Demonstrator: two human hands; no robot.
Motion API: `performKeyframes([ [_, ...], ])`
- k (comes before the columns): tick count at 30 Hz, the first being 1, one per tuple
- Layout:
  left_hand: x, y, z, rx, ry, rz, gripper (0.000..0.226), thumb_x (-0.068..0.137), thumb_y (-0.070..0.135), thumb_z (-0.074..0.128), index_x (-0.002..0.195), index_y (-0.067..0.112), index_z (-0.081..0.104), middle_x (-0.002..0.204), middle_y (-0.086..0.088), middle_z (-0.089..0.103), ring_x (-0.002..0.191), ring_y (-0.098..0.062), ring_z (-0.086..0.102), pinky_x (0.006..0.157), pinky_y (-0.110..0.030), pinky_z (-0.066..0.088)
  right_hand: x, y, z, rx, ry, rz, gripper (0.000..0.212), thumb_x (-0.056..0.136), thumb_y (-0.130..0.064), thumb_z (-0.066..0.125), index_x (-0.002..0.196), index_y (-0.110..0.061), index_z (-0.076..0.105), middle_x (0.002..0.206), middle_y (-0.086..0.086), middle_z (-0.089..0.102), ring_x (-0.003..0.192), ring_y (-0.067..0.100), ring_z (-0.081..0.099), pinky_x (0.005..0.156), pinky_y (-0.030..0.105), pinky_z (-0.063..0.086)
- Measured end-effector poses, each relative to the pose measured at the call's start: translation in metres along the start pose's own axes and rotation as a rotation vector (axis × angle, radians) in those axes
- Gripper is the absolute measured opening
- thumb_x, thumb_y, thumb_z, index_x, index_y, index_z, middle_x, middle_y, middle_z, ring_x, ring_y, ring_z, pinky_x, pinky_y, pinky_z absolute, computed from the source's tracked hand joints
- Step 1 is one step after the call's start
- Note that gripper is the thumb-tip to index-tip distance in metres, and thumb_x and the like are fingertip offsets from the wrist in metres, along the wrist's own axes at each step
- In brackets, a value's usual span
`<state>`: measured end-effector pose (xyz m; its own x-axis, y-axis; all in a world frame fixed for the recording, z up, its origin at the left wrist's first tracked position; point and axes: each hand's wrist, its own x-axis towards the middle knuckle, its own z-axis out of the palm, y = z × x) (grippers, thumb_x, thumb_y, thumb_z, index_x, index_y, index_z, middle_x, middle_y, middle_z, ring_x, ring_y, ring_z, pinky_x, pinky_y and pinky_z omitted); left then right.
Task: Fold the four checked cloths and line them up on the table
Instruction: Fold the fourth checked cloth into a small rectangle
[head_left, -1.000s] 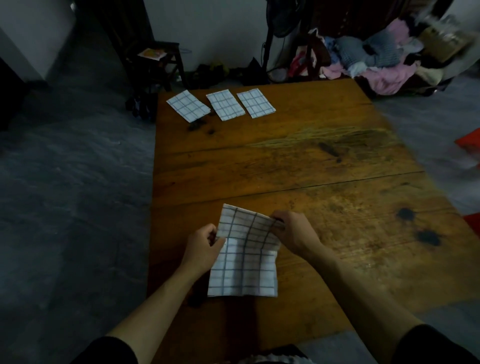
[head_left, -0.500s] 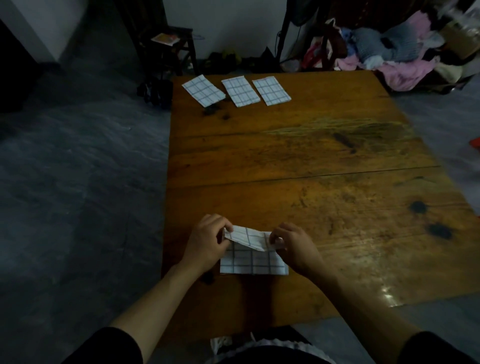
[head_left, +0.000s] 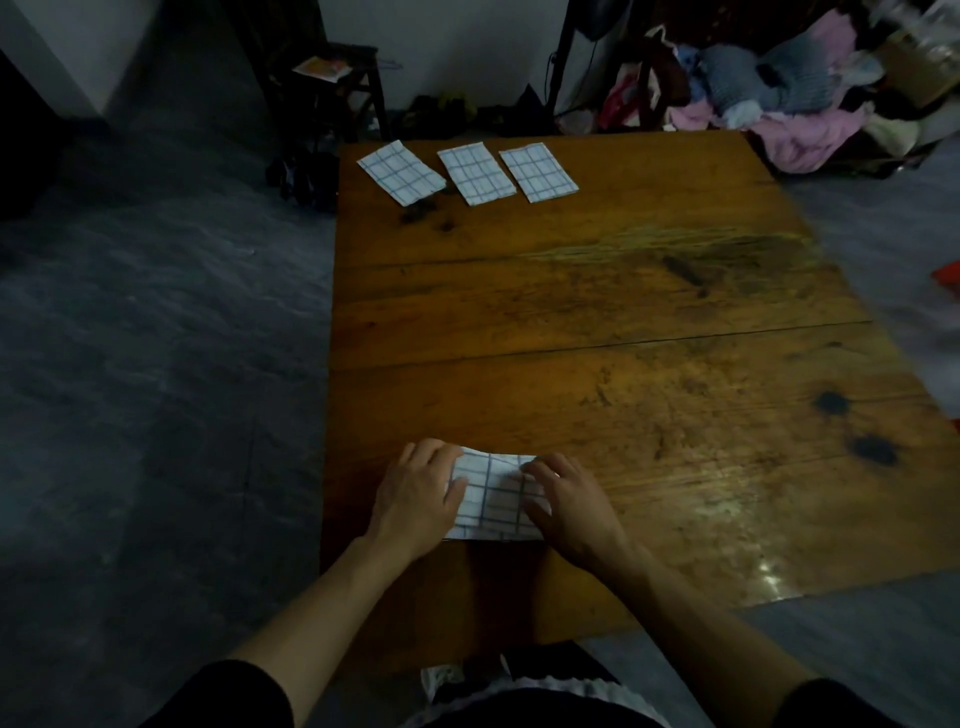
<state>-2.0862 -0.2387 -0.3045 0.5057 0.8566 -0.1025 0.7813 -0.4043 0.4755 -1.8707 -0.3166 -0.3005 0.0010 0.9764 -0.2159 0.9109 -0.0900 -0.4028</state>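
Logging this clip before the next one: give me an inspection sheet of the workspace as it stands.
Surface: wooden table, worn, dark stains, a crack across it.
Job's things: three folded cloths in a row at the far left edge; fourth cloth near the front edge.
Clutter: nothing seen on the table.
Grippers: left hand and right hand press flat on the fourth cloth's ends.
Cables: nothing seen.
Surroundings: grey floor, stool, clothes pile beyond the table.

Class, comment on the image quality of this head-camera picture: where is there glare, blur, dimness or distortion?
Head view: dim overall; glare patch on the table near its right front edge; right border with the clothes pile smeared by blur; wide-angle lens bows the table edges; the three folded cloths stay sharp.
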Motion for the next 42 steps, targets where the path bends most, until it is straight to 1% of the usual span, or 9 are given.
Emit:
performKeyframes([
  [2, 0.011, 0.003, -0.004, -0.127, -0.037, -0.190, 0.041, 0.099, 0.042, 0.048, 0.138, 0.029, 0.042, 0.121, 0.003, 0.055, 0.111, -0.017, 0.052, 0.086, -0.034, 0.048, 0.005, -0.001, 0.000, 0.009, -0.035, 0.035, 0.055, 0.093, -0.038, 0.058, 0.143, -0.023, 0.041, 0.144, -0.002, 0.041, 0.127, 0.018, 0.039, 0.105, 0.037, 0.040],
  [4, 0.022, 0.008, -0.009, -0.353, -0.128, -0.375, 0.043, 0.100, 0.043, 0.045, 0.141, 0.033, 0.037, 0.103, 0.006, 0.060, 0.094, -0.015, 0.061, 0.075, -0.034, 0.052, 0.008, 0.000, 0.001, 0.003, -0.069, 0.054, 0.057, 0.094, -0.039, 0.057, 0.145, -0.022, 0.038, 0.146, -0.002, 0.040, 0.130, 0.020, 0.039, 0.107, 0.039, 0.039],
  [6, 0.030, 0.013, -0.010, -0.449, -0.182, -0.453, 0.038, 0.102, 0.044, 0.042, 0.138, 0.031, 0.042, 0.098, 0.008, 0.058, 0.086, -0.012, 0.058, 0.073, -0.033, 0.049, 0.011, 0.004, 0.003, -0.002, -0.073, 0.052, 0.055, 0.094, -0.040, 0.055, 0.143, -0.021, 0.040, 0.143, -0.001, 0.044, 0.128, 0.021, 0.043, 0.104, 0.038, 0.039],
  [11, 0.037, 0.013, -0.008, -0.404, -0.161, -0.477, 0.039, 0.103, 0.049, 0.032, 0.124, 0.027, 0.055, 0.110, -0.001, 0.063, 0.098, -0.018, 0.058, 0.081, -0.036, 0.048, 0.011, 0.011, 0.007, -0.005, -0.098, 0.051, 0.058, 0.094, -0.043, 0.052, 0.145, -0.020, 0.037, 0.142, 0.000, 0.047, 0.125, 0.020, 0.046, 0.101, 0.037, 0.040],
  [15, 0.039, 0.012, -0.008, -0.590, -0.223, -0.535, 0.050, 0.102, 0.056, 0.025, 0.127, 0.027, 0.057, 0.122, -0.005, 0.063, 0.111, -0.024, 0.058, 0.094, -0.044, 0.045, 0.009, 0.015, 0.007, -0.005, -0.101, 0.034, 0.060, 0.095, -0.046, 0.050, 0.148, -0.022, 0.033, 0.145, -0.002, 0.043, 0.128, 0.018, 0.043, 0.105, 0.037, 0.039],
  [22, 0.047, 0.020, -0.017, -0.811, -0.291, -0.650, 0.065, 0.103, 0.056, 0.015, 0.131, 0.016, 0.059, 0.126, -0.009, 0.060, 0.111, -0.025, 0.055, 0.091, -0.044, 0.037, 0.007, 0.016, 0.007, -0.046, -0.101, 0.007, 0.059, 0.095, -0.047, 0.049, 0.147, -0.023, 0.034, 0.145, -0.003, 0.043, 0.130, 0.017, 0.041, 0.107, 0.036, 0.035],
  [29, 0.038, 0.013, -0.011, -0.798, -0.091, -0.671, 0.054, 0.104, 0.049, 0.031, 0.095, 0.016, 0.073, 0.108, -0.005, 0.069, 0.099, -0.019, 0.062, 0.081, -0.037, 0.044, 0.006, 0.016, 0.006, -0.058, -0.088, 0.002, 0.058, 0.095, -0.046, 0.049, 0.147, -0.022, 0.035, 0.145, -0.004, 0.043, 0.130, 0.017, 0.040, 0.109, 0.035, 0.033],
  [34, 0.034, 0.014, -0.016, -0.799, -0.261, -0.645, 0.054, 0.105, 0.050, 0.021, 0.123, 0.022, 0.064, 0.123, -0.005, 0.054, 0.112, -0.021, 0.050, 0.090, -0.041, 0.039, 0.005, 0.015, 0.007, -0.057, -0.089, -0.009, 0.059, 0.094, -0.046, 0.051, 0.146, -0.022, 0.036, 0.145, -0.003, 0.043, 0.130, 0.018, 0.041, 0.108, 0.035, 0.033],
  [42, 0.041, 0.010, -0.013, -0.878, -0.174, -0.696, 0.059, 0.104, 0.050, 0.028, 0.100, 0.014, 0.075, 0.107, -0.001, 0.067, 0.098, -0.015, 0.058, 0.078, -0.034, 0.041, 0.007, 0.019, 0.008, -0.071, -0.105, -0.002, 0.058, 0.092, -0.046, 0.050, 0.144, -0.025, 0.037, 0.146, -0.005, 0.044, 0.130, 0.017, 0.042, 0.109, 0.036, 0.033],
])
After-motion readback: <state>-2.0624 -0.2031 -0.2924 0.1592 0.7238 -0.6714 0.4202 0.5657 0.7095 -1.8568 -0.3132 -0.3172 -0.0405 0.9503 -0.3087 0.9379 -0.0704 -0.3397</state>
